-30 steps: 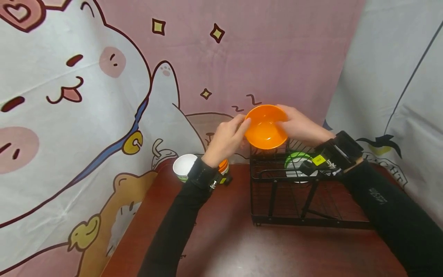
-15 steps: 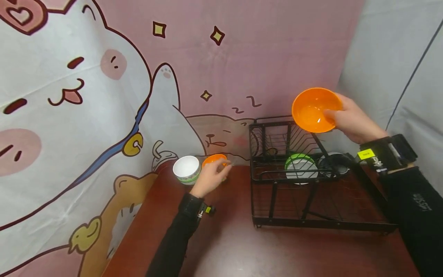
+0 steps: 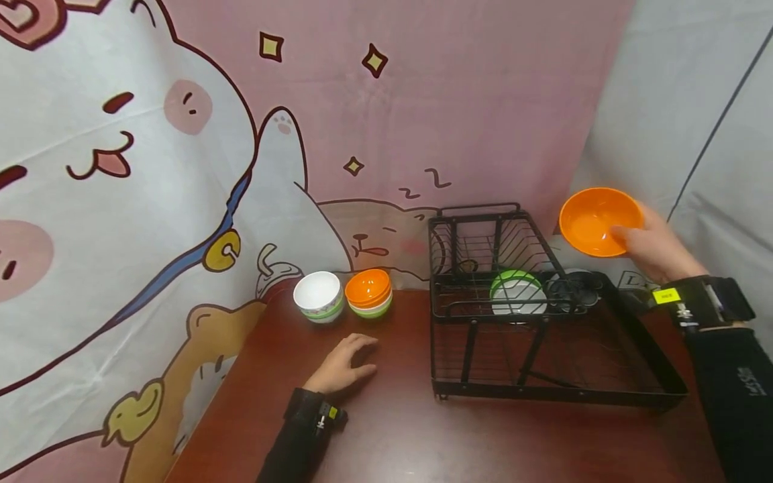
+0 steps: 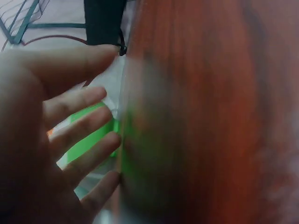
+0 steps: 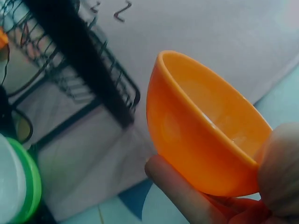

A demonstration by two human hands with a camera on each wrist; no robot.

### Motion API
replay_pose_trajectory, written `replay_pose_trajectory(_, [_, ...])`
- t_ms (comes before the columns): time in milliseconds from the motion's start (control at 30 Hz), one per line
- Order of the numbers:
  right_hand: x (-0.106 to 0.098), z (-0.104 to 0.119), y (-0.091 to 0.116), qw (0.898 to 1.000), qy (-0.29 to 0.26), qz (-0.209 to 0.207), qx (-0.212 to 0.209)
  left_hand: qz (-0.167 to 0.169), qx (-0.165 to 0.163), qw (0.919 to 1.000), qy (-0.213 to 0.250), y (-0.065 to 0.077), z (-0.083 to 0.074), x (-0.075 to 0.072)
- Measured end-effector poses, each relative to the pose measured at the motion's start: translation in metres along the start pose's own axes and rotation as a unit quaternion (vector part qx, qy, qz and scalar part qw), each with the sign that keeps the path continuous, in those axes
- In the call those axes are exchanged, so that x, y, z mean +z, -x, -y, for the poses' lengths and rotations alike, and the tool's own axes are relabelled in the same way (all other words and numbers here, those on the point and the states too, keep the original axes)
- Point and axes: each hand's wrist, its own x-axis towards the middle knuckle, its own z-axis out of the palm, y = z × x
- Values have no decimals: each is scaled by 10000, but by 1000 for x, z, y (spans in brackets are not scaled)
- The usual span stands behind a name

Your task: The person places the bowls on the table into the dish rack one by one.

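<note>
My right hand (image 3: 655,245) holds an orange bowl (image 3: 594,221) up beside the rack's right end, thumb inside and fingers underneath. In the right wrist view the bowl (image 5: 201,135) is tilted, its hollow partly visible. My left hand (image 3: 341,365) is low over the tabletop with its fingers spread and nothing in it; the left wrist view shows the fingers (image 4: 93,126) loosely extended. Beyond it sit two small stacks: a white bowl (image 3: 318,292) on a green-banded one, and an orange bowl (image 3: 368,287) on a white-and-green one.
A black two-tier dish rack (image 3: 525,389) stands on the reddish-brown table (image 3: 386,436). A green-and-white bowl (image 3: 518,295) leans in it, with a dark cup-like thing (image 3: 574,290) to its right. A printed cloth (image 3: 483,100) hangs close behind.
Both hands were at the orange bowl. The left let go and came down to the table on the left; the right carried the bowl rightward, then lowered it somewhat.
</note>
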Motion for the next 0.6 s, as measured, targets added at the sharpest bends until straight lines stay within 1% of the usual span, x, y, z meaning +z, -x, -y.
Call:
replay_pose_trajectory(67, [0, -5, 2, 9997, 228, -57, 30, -34, 29, 9999, 147, 3, 7, 1])
replay_pose_trajectory(200, [8, -15, 6, 9981, 619, -6, 44, -163, -70, 9984, 533, 6, 18, 2])
replay_pose_trajectory(300, [16, -22, 8, 9974, 705, 84, 134, -189, -216, 9967, 754, 9, 25, 3])
replay_pose_trajectory(367, [20, -27, 9, 9967, 773, 98, 223, -168, -287, 9962, 810, 9, 27, 4])
replay_pose_trajectory(433, [22, -31, 10, 9961, 848, 66, 225, -142, -316, 9958, 845, 10, 28, 4])
replay_pose_trajectory(500, [26, -35, 10, 9953, 952, 26, 143, -147, -269, 9962, 821, 9, 28, 3])
replay_pose_trajectory(600, [34, -42, 10, 9892, 1446, -149, -201, -148, -188, 9968, 763, 9, 27, 1])
